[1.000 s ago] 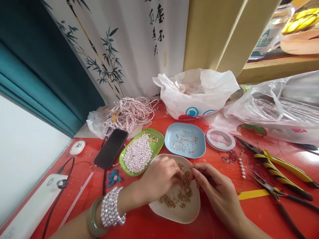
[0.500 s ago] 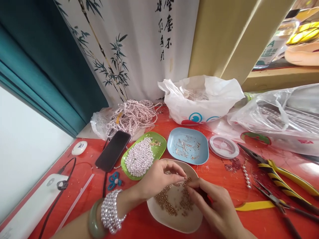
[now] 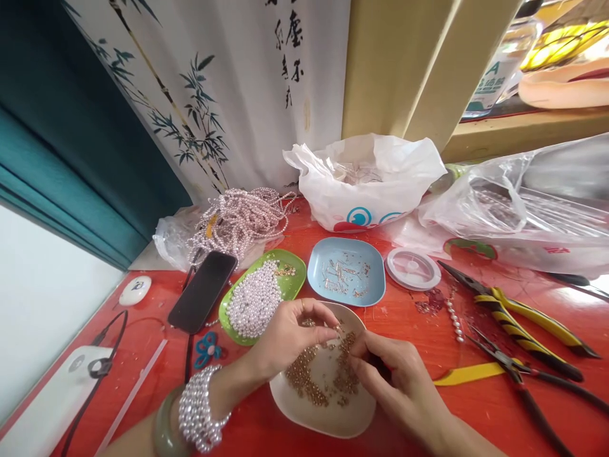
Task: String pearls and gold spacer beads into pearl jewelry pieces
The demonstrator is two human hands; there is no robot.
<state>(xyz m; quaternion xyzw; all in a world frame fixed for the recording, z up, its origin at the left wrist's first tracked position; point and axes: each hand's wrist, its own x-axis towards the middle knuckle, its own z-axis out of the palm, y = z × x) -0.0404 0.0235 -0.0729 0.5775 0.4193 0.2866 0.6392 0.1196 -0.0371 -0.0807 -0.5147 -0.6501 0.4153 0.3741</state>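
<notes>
Over the cream plate [image 3: 323, 424] of small gold beads [image 3: 309, 381], my left hand [image 3: 297, 336] is closed in a pinch, thumb against forefinger. Whatever tiny piece sits at its fingertips is too small to name. Facing it from the right, my right hand [image 3: 394, 377] also pinches, with its fingertips at the right-hand beads; what it holds is hidden. Just behind lie a green plate [image 3: 297, 279] with white pearl beads [image 3: 254, 301] and a blue plate [image 3: 316, 279] with thin metal pins [image 3: 345, 276]. A pearl bracelet [image 3: 200, 406] and a green bangle [image 3: 164, 422] circle my left wrist.
Right of the plates lie pliers [image 3: 518, 324], smaller pliers [image 3: 509, 365], a yellow strip [image 3: 469, 374] and a round clear case [image 3: 413, 268]. White bags [image 3: 366, 184] stand behind. At left are bead strands [image 3: 242, 219], a phone [image 3: 202, 292] and a power bank [image 3: 52, 406].
The view has shifted, so the table's contents appear further left. My fingertips have drawn slightly apart above the gold beads; both hands stay pinched.
</notes>
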